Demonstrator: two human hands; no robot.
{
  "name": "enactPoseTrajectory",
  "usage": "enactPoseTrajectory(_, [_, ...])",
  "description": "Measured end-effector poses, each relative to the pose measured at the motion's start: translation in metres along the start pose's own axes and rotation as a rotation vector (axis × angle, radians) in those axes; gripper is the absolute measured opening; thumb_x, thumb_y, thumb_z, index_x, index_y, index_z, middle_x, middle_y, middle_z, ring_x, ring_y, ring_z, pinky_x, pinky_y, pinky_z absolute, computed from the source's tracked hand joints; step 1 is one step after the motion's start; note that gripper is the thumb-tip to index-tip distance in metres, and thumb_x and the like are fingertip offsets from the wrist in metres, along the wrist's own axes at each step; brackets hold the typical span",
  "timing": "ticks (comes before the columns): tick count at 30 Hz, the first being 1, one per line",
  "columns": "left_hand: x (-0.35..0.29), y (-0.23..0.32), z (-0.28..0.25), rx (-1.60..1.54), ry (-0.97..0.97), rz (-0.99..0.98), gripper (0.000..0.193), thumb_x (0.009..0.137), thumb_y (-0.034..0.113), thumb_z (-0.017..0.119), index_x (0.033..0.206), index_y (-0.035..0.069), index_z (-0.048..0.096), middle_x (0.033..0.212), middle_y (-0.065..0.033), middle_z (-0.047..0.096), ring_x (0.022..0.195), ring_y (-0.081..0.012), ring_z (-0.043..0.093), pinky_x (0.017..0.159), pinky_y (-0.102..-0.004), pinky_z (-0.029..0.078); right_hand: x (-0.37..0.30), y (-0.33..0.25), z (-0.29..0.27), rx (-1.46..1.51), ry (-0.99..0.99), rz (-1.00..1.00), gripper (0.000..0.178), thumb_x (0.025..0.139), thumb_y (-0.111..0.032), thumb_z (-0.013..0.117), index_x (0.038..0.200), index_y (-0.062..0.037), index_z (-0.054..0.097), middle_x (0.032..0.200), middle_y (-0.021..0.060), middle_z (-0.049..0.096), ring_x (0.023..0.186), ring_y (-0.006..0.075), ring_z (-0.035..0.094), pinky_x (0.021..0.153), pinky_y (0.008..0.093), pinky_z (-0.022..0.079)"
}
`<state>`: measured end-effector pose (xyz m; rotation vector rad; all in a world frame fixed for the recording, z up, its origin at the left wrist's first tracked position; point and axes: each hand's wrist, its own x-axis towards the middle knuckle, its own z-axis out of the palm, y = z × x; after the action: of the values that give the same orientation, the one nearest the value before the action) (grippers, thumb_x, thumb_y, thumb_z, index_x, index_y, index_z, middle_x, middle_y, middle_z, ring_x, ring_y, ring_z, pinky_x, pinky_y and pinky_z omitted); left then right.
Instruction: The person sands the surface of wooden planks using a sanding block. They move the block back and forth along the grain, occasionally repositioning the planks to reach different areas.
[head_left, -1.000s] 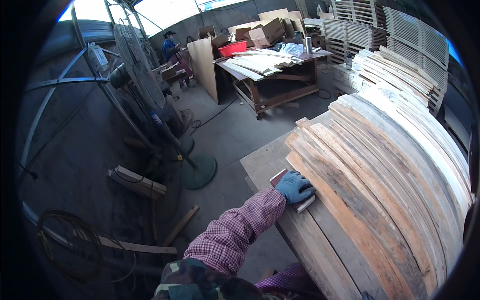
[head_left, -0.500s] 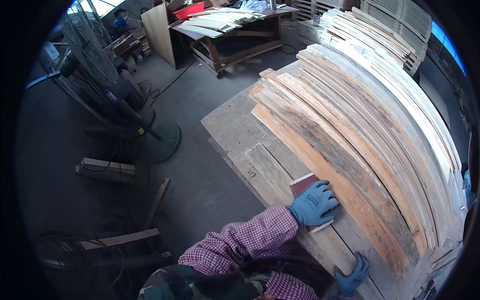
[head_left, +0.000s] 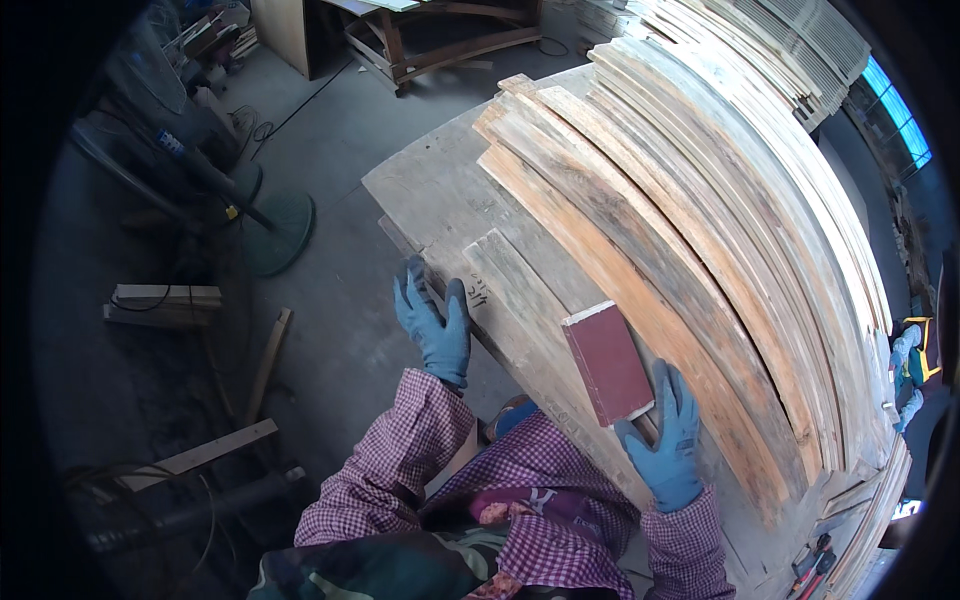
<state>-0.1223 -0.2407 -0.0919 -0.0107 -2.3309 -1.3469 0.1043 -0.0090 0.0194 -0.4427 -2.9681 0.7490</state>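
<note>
A maroon sanding block (head_left: 608, 362), wrapped in abrasive sheet with pale ends, lies on a narrow grey board (head_left: 515, 265) on the worktable (head_left: 425, 190). No hand is on top of it. My left hand (head_left: 436, 325), in a blue glove, is by the table's left edge, fingers and thumb spread, holding nothing. Whether it touches the edge I cannot tell. My right hand (head_left: 666, 440), gloved alike, is at the block's near right corner. Its thumb and fingers are apart, over the narrow board, and the board shows between them.
Long planks (head_left: 640, 290) lie side by side to the right of the block. A fan stand with a round base (head_left: 280, 232) and loose timber (head_left: 200, 455) are on the floor at left. At the right edge another person's gloved hands (head_left: 907, 375) show. Red-handled tools (head_left: 815, 570) lie lower right.
My left hand has come off the sanding block and moved left to the table edge. My right hand has moved up beside the block. The whole view has shifted.
</note>
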Motion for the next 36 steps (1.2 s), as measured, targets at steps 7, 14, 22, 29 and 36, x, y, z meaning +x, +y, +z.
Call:
enactPoseTrajectory(7, [0.063,0.016,0.039,0.119,-0.037,-0.411,0.074,0.093,0.048,0.057,0.151,0.01,0.032,0.156,-0.026,0.021,0.143,-0.0472,0.02,0.117,-0.0544,0.02,0.059,-0.019,0.048,-0.182,0.002,-0.041,0.083,0.08,-0.053,0.07,0.152,-0.0273,0.036,0.144,0.0254,0.035,0.129,0.0421,0.039,0.101,0.0551,0.035])
enactPoseTrajectory(14, [0.059,0.008,0.058,0.398,-0.097,-0.313,0.062,0.095,0.041,0.05,0.151,0.02,0.035,0.157,-0.0283,0.016,0.139,-0.0576,0.019,0.114,-0.061,0.021,0.055,-0.027,0.037,-0.347,-0.04,-0.101,0.074,0.083,-0.044,0.071,0.148,-0.0255,0.043,0.145,0.025,0.033,0.131,0.0427,0.038,0.103,0.0552,0.034])
enactPoseTrajectory(22, [0.051,0.011,0.063,0.424,-0.04,-0.265,0.057,0.094,0.033,0.05,0.149,0.019,0.041,0.156,-0.03,0.02,0.138,-0.0584,0.021,0.114,-0.0609,0.022,0.16,-0.076,0.078,-0.518,0.0,-0.251,0.063,0.089,-0.052,0.058,0.148,-0.0383,0.04,0.143,0.0243,0.033,0.113,0.0365,0.044,0.09,0.0496,0.038])
enactPoseTrajectory(29, [0.056,0.016,0.061,0.417,-0.062,-0.309,0.056,0.093,0.031,0.05,0.149,0.022,0.042,0.158,-0.0278,0.017,0.139,-0.0579,0.019,0.114,-0.0596,0.025,0.199,-0.091,0.092,-0.508,-0.032,-0.289,0.067,0.088,-0.053,0.058,0.15,-0.0373,0.036,0.142,0.0241,0.034,0.113,0.0373,0.045,0.09,0.051,0.039])
enactPoseTrajectory(36, [0.053,0.018,0.056,0.42,-0.047,-0.312,0.056,0.094,0.03,0.05,0.148,0.023,0.043,0.158,-0.0272,0.017,0.139,-0.0581,0.021,0.114,-0.059,0.025,0.12,-0.056,0.061,-0.455,-0.061,-0.259,0.074,0.087,-0.049,0.062,0.152,-0.0363,0.032,0.145,0.0276,0.032,0.119,0.041,0.042,0.095,0.0526,0.037])
